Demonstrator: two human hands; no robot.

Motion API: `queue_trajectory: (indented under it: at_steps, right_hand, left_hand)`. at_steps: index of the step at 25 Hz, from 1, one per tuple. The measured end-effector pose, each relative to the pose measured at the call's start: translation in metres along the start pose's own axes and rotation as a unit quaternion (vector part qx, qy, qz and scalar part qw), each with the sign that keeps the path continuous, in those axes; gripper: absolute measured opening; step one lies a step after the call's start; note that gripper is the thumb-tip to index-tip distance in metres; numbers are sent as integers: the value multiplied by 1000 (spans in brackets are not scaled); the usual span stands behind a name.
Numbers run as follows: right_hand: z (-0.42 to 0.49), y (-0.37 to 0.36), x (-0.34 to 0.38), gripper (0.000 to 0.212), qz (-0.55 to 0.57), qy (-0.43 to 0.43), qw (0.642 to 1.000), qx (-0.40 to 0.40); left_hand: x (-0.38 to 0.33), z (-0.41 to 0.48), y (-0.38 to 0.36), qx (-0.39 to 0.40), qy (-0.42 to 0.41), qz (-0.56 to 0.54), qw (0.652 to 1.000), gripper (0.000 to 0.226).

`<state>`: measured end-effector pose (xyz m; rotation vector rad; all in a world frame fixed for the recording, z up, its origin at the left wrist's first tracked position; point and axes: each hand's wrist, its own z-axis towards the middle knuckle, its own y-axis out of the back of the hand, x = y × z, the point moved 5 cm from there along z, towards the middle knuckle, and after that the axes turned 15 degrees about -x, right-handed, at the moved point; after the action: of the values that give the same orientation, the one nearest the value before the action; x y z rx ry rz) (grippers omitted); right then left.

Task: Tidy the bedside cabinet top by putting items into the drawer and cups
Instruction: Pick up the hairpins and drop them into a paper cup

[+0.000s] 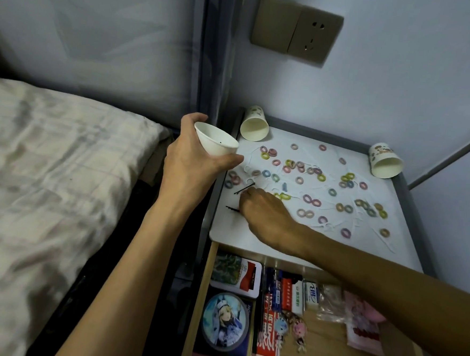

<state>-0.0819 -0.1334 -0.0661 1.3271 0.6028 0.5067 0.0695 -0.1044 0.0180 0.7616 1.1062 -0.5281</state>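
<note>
My left hand grips a white paper cup, tilted with its mouth toward the cabinet, just off the top's left edge. My right hand reaches across the white cabinet top, fingertips down at a black bobby pin; whether it pinches anything is hidden. A second black pin lies just left of the hand. Several small coloured hair ties and white floss picks are scattered over the top. Two more paper cups lie on their sides: one at the back left, one at the back right.
The drawer below the top stands open, holding cards, tins, keychains and packets. A bed with a pale quilt lies to the left. A wall socket is above the cabinet. The cabinet has a grey raised rim.
</note>
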Motion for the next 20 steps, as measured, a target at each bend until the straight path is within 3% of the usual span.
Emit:
queue_trajectory:
  at_steps: [3, 5, 6, 9, 12, 14, 16, 18, 20]
  right_hand:
    - [6, 14, -32, 15, 156, -116, 979, -65]
    - [18, 45, -51, 8, 301, -206, 925, -103]
    - [26, 68, -58, 8, 338, -206, 907, -143]
    - [48, 133, -57, 9, 342, -110, 912, -197]
    - [63, 153, -32, 9, 305, 17, 942, -136]
    - [66, 149, -19, 10, 320, 59, 939, -111]
    - [67, 141, -25, 10, 394, 15, 906, -152]
    - [64, 120, -47, 10, 431, -80, 877, -194]
    - [58, 83, -64, 10, 361, -121, 911, -161]
  left_hand:
    - [2, 1, 2, -1, 5, 2, 1000, 84]
    - [3, 2, 1, -1, 6, 7, 1000, 84]
    - [3, 2, -1, 0, 4, 12, 1000, 84]
    - [2, 1, -6, 9, -3, 31, 999, 85]
    - [0, 0, -9, 21, -9, 38, 999, 84]
    - [-2, -1, -9, 32, -14, 38, 999, 82]
    - [-3, -1, -7, 31, -15, 36, 999, 81]
    - [-3, -1, -4, 21, -15, 33, 999, 82]
    - [-3, 0, -3, 15, -9, 24, 1000, 81]
